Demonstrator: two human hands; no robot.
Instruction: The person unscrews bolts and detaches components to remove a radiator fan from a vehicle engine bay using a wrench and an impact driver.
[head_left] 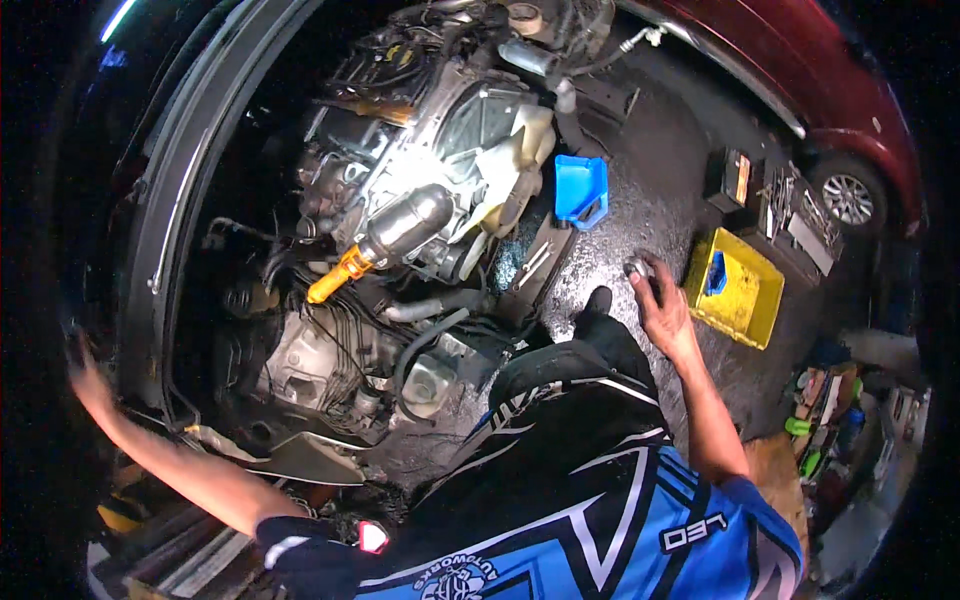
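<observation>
My right hand (664,312) is raised above the floor, its thumb and fingers pinched on a small round metal part (635,266); its exact kind is too small to make out. My left hand (88,378) reaches far out to the left, beside the dark vehicle's body edge. Blur and shadow hide its fingers there. Between my arms lies an exposed engine (440,170). On it rests a lit work lamp (405,222) with an orange handle, shining on the engine parts.
A blue plastic container (582,190) stands right of the engine. Further right are a yellow bin (762,292) with a small blue item inside, a car battery (729,180) and a box of tools (800,222). A red car (860,110) is parked behind them.
</observation>
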